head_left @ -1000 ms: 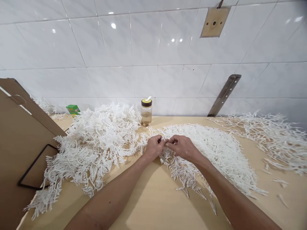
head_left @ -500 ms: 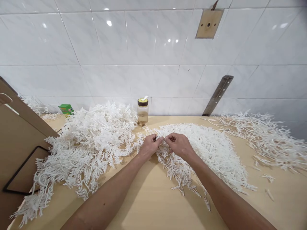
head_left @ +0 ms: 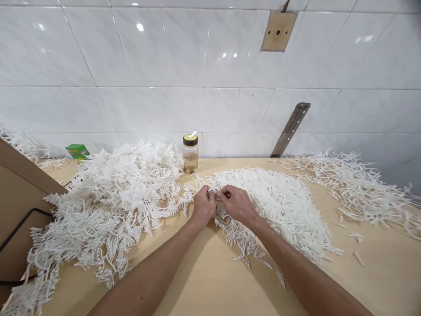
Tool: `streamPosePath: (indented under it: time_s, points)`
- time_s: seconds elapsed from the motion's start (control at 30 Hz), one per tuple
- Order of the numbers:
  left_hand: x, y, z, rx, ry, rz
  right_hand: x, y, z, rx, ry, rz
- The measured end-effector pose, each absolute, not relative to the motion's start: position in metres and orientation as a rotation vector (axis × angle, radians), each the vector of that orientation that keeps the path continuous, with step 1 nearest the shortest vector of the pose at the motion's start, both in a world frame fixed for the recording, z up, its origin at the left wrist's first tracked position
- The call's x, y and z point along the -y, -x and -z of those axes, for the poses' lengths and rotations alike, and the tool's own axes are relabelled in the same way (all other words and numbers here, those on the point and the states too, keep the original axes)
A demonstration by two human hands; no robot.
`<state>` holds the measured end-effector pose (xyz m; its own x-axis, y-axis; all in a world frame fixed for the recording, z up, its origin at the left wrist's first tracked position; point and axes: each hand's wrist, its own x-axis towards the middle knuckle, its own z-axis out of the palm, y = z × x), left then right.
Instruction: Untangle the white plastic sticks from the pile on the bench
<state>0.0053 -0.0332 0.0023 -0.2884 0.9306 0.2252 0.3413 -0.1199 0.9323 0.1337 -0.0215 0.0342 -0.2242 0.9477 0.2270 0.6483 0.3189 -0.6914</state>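
Note:
Over the middle of the table my left hand (head_left: 204,204) is closed, with its thumb and fingers pinching a small white branched plastic piece (head_left: 212,189). My right hand (head_left: 237,202) is closed too, thumb and forefinger touching the same piece from the right. Most of the piece is hidden by the fingers. Left of my hands lies a tall tangled heap of white branched plastic strips (head_left: 131,184). Beneath and to the right spreads a flatter pile of small white plastic pieces (head_left: 283,202).
Behind the heap stands a clear jar with a dark and yellow lid (head_left: 190,154). A green box (head_left: 78,152) and a cardboard box (head_left: 23,175) are at the left. More bare white strips (head_left: 355,188) lie at the right. A metal bracket (head_left: 291,129) leans on the tiled wall.
The view has shifted so everything sits slightly further left. My left hand has turned more upright, and the white piece shows more plainly between my fingers.

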Motion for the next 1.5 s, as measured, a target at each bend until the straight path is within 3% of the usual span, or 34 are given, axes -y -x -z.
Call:
streamPosePath:
  time_s: [0.23, 0.37, 0.77, 1.17, 1.5]
  points:
    - [0.027, 0.007, -0.001, -1.581, -1.350, -1.389, 0.028, -0.132, -0.041, 2.044, 1.076, -0.697]
    - [0.025, 0.009, -0.002, -1.426, -1.317, -1.397, 0.023, -0.139, -0.042, 1.902, 1.265, -0.667]
    - [0.034, 0.002, -0.002, -1.554, -1.534, -1.504, 0.018, -0.151, -0.050, 2.039, 1.475, -0.702]
    - [0.036, -0.001, -0.004, -1.499, -1.636, -1.497, 0.017, -0.148, -0.048, 1.969, 1.402, -1.046]
    - [0.033, 0.002, -0.001, -1.453, -1.554, -1.425, 0.012, -0.150, -0.046, 2.002, 1.444, -0.882]
